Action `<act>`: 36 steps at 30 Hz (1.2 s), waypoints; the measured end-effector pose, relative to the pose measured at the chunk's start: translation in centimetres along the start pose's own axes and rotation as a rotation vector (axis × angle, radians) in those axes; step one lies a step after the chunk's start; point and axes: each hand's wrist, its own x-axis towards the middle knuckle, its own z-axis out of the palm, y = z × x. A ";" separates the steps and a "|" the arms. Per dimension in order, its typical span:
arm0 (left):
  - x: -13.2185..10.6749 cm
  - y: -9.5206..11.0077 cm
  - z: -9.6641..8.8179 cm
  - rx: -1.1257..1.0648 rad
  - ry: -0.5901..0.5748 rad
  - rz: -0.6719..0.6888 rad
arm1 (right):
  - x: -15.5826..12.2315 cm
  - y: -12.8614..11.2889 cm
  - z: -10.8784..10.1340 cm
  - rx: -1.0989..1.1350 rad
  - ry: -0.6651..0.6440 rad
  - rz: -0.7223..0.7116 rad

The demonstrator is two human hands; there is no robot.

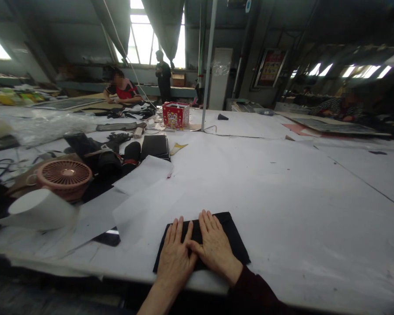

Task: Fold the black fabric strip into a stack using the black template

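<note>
A flat black piece of folded fabric lies at the front edge of the white table. On its left half rests my left hand, palm down with the fingers stretched out. My right hand lies flat on the middle of the same piece, fingers extended and its thumb touching my left hand. Both hands press on top of the fabric and neither grips it. The parts of the fabric under my palms are hidden.
To the left stand a pink round fan, a curled white sheet and a black stack. Farther back are a red box and a thin pole. People sit or stand around the far tables.
</note>
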 end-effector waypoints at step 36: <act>0.2 0.3 -0.4 -0.095 -0.012 -0.066 | 8.3 7.3 -0.5 -0.086 0.060 -0.025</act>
